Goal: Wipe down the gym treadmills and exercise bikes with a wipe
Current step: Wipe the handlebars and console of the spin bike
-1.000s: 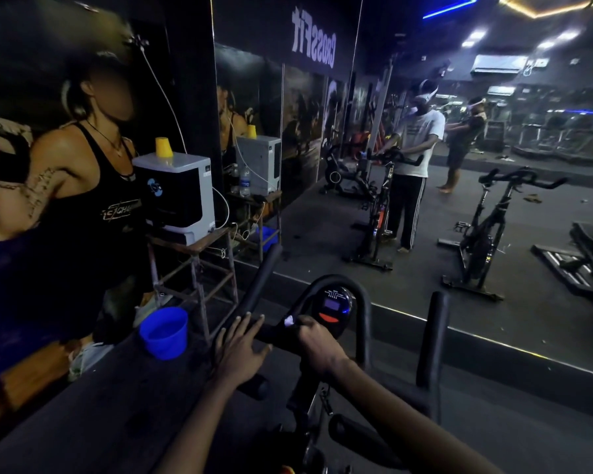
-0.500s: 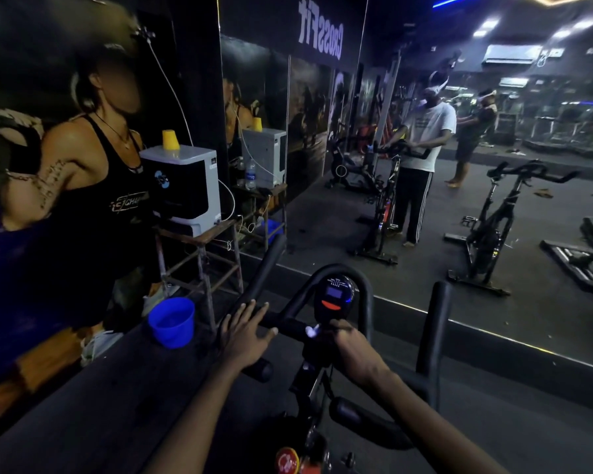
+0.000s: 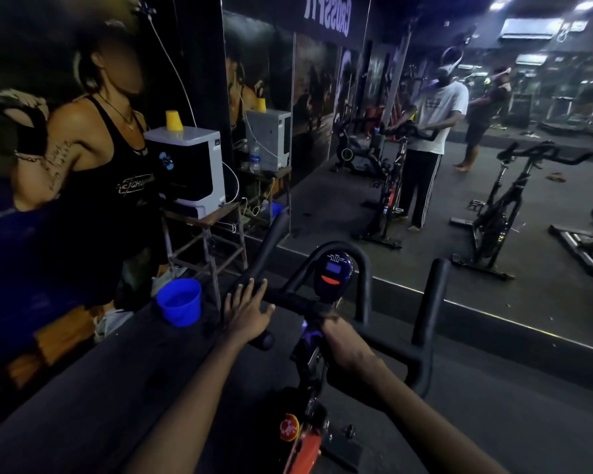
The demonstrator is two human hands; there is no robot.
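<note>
Your left hand (image 3: 247, 311) lies flat, fingers straight, on the bike's black handlebar (image 3: 428, 302). Your right hand (image 3: 346, 347) curls round a pale wipe (image 3: 308, 334) at the bar's middle, at 6 o'clock from the console (image 3: 334, 271). A blue bucket (image 3: 178, 301) stands at 9 o'clock of your left hand; its contents are unclear.

CROSSFIT, mirrored, on wall (image 3: 327, 18) at 12 o'clock, half-legible logo on poster vest (image 3: 136, 186) at 9 o'clock, bike console (image 3: 332, 273) unreadable
</note>
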